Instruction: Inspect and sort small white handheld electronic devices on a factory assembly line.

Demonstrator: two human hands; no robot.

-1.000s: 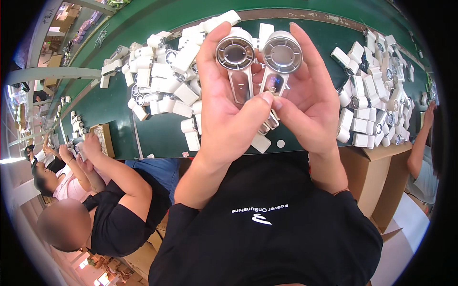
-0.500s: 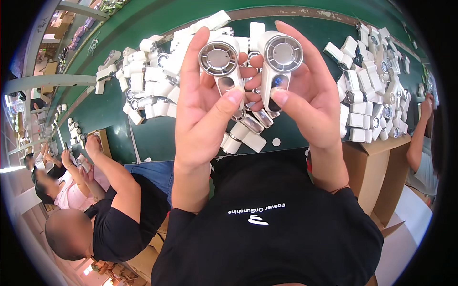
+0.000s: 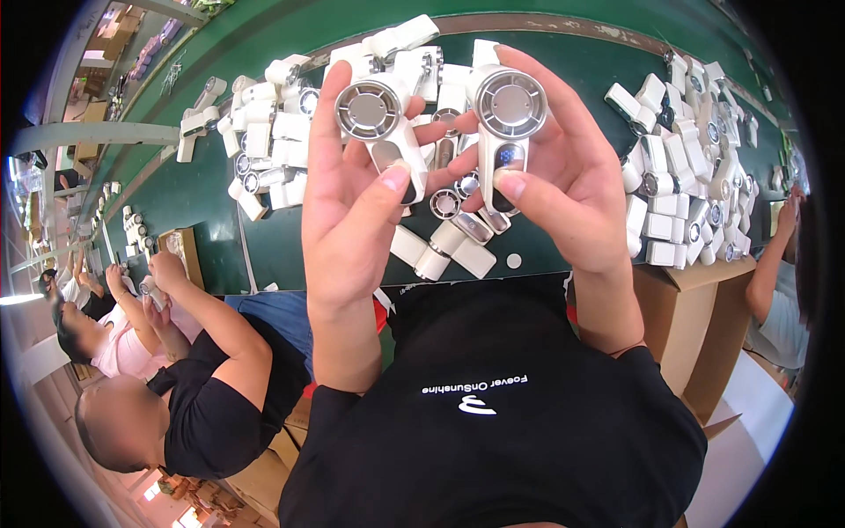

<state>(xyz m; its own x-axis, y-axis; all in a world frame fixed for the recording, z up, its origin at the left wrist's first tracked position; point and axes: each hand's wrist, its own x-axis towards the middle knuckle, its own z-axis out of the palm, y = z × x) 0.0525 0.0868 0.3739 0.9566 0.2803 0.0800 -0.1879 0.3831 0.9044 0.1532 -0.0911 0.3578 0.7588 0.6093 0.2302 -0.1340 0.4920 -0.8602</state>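
Note:
My left hand [image 3: 352,220] is closed round a white handheld fan [image 3: 368,110] with a round silver grille, its thumb pressing the dark panel on the handle. A second white handheld fan [image 3: 510,104] is gripped in my right hand [image 3: 572,185]. Its small dark panel shows a lit blue display, and the right thumb rests at the panel's lower part. Both fans are held up side by side above the table, grilles facing me, a little apart. Below them several more white fans [image 3: 433,261] lie on the green table, partly hidden by my fingers.
White fans [image 3: 282,132] are heaped behind and left of my hands, with another heap [image 3: 673,167] at the right. A small white disc [image 3: 514,261] lies near the table's front edge. An open cardboard box [image 3: 678,326] stands at the right. A co-worker [image 3: 211,378] sits at the left.
My left hand has moved left with its fan, widening the gap between the two fans. The right hand's fan has shifted slightly left and down. Its display stays lit.

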